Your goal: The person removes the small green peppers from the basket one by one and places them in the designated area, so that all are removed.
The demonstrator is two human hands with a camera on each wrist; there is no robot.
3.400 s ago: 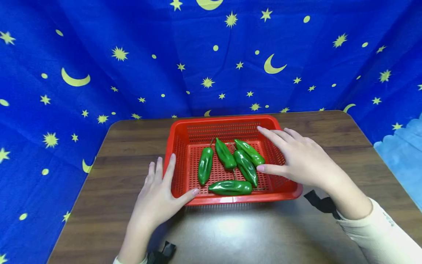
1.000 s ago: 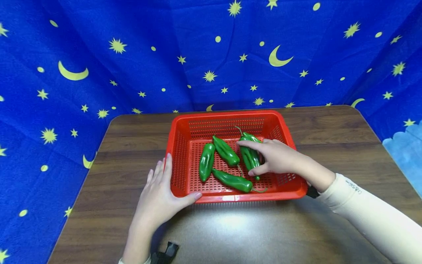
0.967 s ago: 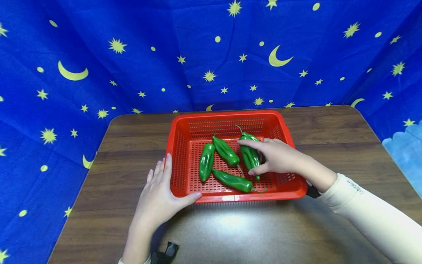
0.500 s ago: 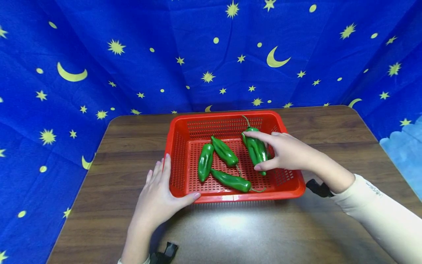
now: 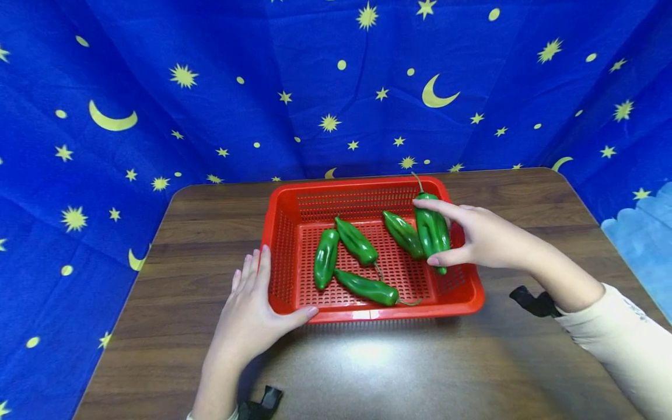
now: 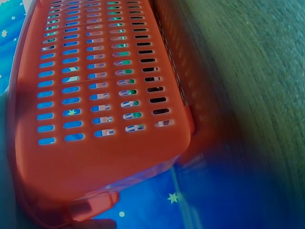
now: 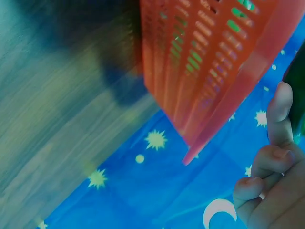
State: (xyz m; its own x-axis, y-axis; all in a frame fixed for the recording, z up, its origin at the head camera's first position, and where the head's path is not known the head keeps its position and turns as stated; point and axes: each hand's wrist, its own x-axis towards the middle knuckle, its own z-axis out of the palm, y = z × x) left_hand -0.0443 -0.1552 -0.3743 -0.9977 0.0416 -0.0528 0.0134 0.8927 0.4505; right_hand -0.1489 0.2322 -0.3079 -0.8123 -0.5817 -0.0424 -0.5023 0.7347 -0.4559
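Observation:
A long green pepper point(image 5: 432, 226), its thin stem pointing away, is gripped by my right hand point(image 5: 490, 238) between thumb and fingers above the right end of a red slotted basket point(image 5: 420, 311). The right wrist view has the curled fingers point(image 7: 280, 102) and part of the dark pepper point(image 7: 298, 90) higher than the basket's rim. My left hand point(image 5: 247, 321) rests at the basket's front left corner, fingers straight along the side and thumb on the front rim. Several glossy green peppers lie inside, including one point(image 5: 403, 235) beside the held pepper and another point(image 5: 326, 259) at the left.
The basket stands on a brown wood-grain table point(image 5: 210, 227). Behind it hangs a blue cloth point(image 5: 294, 128) with yellow stars and moons. In the left wrist view, the basket's slotted end wall point(image 6: 100, 167) fills much of the picture.
My right hand took hold of a pepper in the basket, raised it and carried it rightward, uncovering the pepper beneath. My left hand has stayed at the basket's corner.

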